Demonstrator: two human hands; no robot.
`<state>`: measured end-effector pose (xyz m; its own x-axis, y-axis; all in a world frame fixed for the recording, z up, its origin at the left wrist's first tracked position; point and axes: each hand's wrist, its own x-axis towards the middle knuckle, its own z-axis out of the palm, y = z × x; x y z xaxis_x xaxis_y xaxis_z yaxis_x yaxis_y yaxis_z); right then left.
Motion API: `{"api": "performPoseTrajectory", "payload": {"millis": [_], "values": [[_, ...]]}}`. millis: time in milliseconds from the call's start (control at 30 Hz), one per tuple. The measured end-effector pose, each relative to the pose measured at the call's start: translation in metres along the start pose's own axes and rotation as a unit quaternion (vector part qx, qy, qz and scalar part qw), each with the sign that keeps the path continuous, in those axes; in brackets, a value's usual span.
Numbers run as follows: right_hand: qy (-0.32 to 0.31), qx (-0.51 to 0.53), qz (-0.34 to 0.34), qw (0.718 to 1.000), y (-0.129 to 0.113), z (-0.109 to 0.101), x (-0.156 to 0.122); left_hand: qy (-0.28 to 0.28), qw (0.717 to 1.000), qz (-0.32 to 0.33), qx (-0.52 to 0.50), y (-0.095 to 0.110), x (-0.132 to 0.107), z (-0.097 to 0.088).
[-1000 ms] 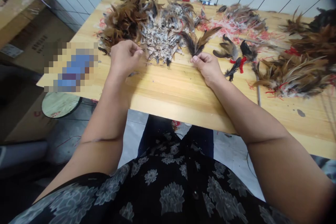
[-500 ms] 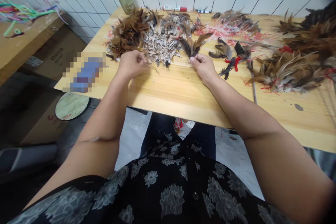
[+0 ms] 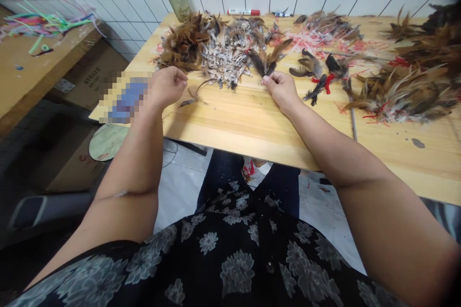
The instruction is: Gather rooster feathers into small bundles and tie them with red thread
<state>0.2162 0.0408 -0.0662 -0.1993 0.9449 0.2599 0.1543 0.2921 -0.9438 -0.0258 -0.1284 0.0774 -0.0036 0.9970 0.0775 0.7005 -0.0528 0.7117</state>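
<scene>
My right hand (image 3: 283, 90) pinches a small bunch of feathers (image 3: 267, 60) between thumb and fingers, dark brown tips fanned upward. To the left, my left hand (image 3: 167, 87) is closed, fingers curled, just above the table; whatever its fingertips hold, if anything, cannot be made out. Thin dark wisps of feather (image 3: 192, 100) show right of it, apart from the fingers. Behind both hands spreads a heap of feathers with pale quill ends (image 3: 225, 57), beside brown feathers (image 3: 185, 41). Loose dark feathers (image 3: 307, 64) and a red-tied feather piece (image 3: 317, 87) lie right of my right hand.
Large brown feather bundles (image 3: 403, 93) cover the table's right side. Red and white strands (image 3: 309, 43) lie at the back near a red-capped marker (image 3: 244, 12). A blurred-out blue item (image 3: 127, 100) is at the left edge. A side table (image 3: 68, 55) holds colourful strips; a round stool (image 3: 108, 141) stands below.
My left hand has moved left, away from the pale quill heap, and thin feather wisps now show beside it. My right hand keeps its feather bunch in about the same place. The view has shifted slightly.
</scene>
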Motion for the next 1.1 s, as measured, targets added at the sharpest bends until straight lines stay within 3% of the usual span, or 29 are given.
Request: {"api": "performPoseTrajectory", "payload": {"millis": [100, 300, 433, 600, 700, 867, 967, 1100], "values": [[-0.006, -0.028, 0.003, 1.000, -0.003, -0.002, -0.002, -0.007, 0.997, -0.010, 0.073, -0.002, -0.004, -0.007], [0.000, -0.038, 0.003, 0.999, -0.005, -0.002, -0.004, 0.030, 0.975, -0.031, 0.217, -0.072, 0.023, -0.057], [-0.001, -0.035, -0.003, 0.999, -0.003, -0.001, -0.003, 0.003, 0.969, 0.001, 0.248, -0.104, 0.037, -0.054], [-0.003, -0.026, -0.003, 1.000, -0.001, 0.000, -0.001, 0.005, 0.978, 0.014, 0.208, -0.126, 0.049, -0.041], [-0.004, -0.023, -0.013, 1.000, 0.004, 0.000, 0.001, 0.032, 0.983, 0.023, 0.179, -0.125, 0.052, -0.043], [-0.009, -0.016, -0.016, 1.000, 0.006, 0.000, 0.001, 0.077, 0.992, 0.017, 0.096, -0.105, 0.054, -0.045], [-0.005, -0.014, -0.004, 1.000, -0.002, 0.000, -0.003, 0.081, 0.995, 0.011, -0.055, -0.097, 0.064, -0.034], [0.003, 0.006, 0.018, 1.000, -0.018, 0.001, -0.010, 0.051, 0.955, 0.031, -0.289, -0.082, 0.086, -0.004]]}}
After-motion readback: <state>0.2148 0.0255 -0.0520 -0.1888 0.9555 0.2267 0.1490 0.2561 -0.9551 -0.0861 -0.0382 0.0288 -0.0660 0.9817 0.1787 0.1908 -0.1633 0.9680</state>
